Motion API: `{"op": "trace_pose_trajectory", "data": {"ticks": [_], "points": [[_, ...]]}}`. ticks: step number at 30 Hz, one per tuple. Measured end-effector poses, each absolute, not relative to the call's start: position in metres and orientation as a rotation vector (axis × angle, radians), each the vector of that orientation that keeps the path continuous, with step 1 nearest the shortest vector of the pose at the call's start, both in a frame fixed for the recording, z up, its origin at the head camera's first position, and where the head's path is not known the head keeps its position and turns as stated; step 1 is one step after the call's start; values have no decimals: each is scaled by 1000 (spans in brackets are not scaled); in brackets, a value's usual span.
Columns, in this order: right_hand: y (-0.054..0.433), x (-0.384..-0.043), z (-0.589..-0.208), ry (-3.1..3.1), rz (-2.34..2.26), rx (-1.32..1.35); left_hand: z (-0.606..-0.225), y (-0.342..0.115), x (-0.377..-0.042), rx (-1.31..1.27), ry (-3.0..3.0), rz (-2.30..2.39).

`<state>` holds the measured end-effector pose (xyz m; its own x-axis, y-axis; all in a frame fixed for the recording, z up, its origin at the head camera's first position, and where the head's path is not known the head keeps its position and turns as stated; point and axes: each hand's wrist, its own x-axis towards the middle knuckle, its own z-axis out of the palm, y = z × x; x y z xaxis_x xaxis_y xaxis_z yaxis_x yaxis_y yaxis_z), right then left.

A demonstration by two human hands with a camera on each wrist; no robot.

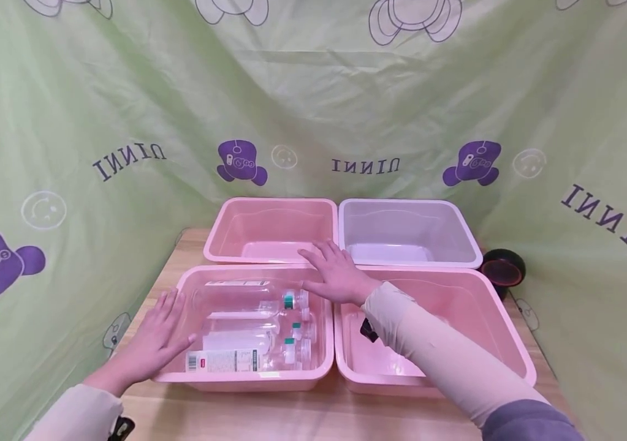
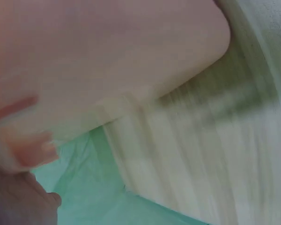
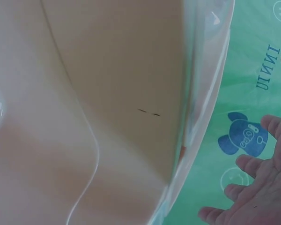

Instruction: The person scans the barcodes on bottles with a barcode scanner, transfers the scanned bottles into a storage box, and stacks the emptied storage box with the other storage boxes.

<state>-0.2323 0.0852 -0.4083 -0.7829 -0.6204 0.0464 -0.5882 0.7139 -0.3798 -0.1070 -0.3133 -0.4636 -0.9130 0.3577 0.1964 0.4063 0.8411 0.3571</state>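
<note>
The person's left hand (image 1: 150, 340) is at the left rim of the front-left pink tub (image 1: 247, 378), its fingers straight and the thumb apart. The right hand (image 1: 338, 274) is over the tub's far right corner, fingers extended and spread. Clear bottles (image 1: 225, 361) lie sideways inside that tub, necks rightward; whether either hand touches the rim cannot be told.
</note>
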Motion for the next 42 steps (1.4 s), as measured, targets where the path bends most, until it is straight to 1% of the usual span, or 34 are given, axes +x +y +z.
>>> {"op": "trace_pose_trajectory", "data": {"ticks": [7, 15, 23, 30, 38, 42], "points": [[80, -235, -411, 2810, -583, -1034, -464, -311, -120, -551, -2972, -617], [63, -237, -421, 2721, -722, -1113, -461, -312, -122, -520, -3042, -536], [52, -243, -435, 2627, -801, -1045, -463, -306, -125, -535, -3038, -522], [50, -254, -431, 2607, -672, -1000, -457, -301, -132, -571, -3023, -481], [33, -252, -444, 2659, -217, -1025, -458, -303, -133, -587, -3069, -341], [31, -251, -450, 2688, -214, -1019, -463, -304, -134, -591, -3080, -316]]}}
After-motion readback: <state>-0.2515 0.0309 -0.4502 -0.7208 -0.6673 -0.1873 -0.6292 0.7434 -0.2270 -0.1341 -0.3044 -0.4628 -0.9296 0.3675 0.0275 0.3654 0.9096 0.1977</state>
